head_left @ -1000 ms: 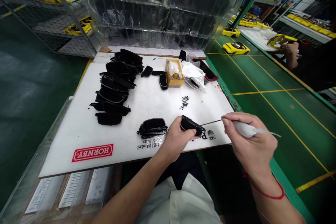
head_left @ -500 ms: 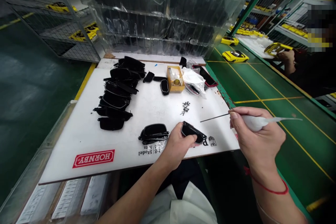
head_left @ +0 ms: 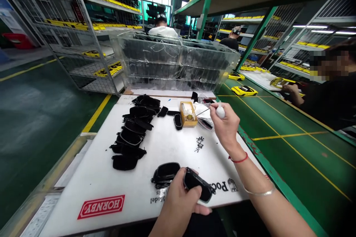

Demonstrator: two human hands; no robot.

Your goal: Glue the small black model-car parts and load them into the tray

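My left hand grips a small black part with a pale-edged dark panel, thumb on its face. A similar stack of black parts lies just beside it on the white board. My right hand is closed around a thin dark rod and a whitish bulb-shaped piece; whether they are one tool, I cannot tell. The rod points left to the edge of a small yellow box holding a round container and white bits. Small dark screw-like pieces lie below the box.
Rows of black parts lie on the board's left. A white plastic bag is beside the box. Clear bins stand behind. Yellow model cars are on the right, where a person's hand holds a yellow body.
My right hand has moved forward and left, from the board's right edge to the yellow box, with the rod. The left hand keeps its black part. The view has tilted up.
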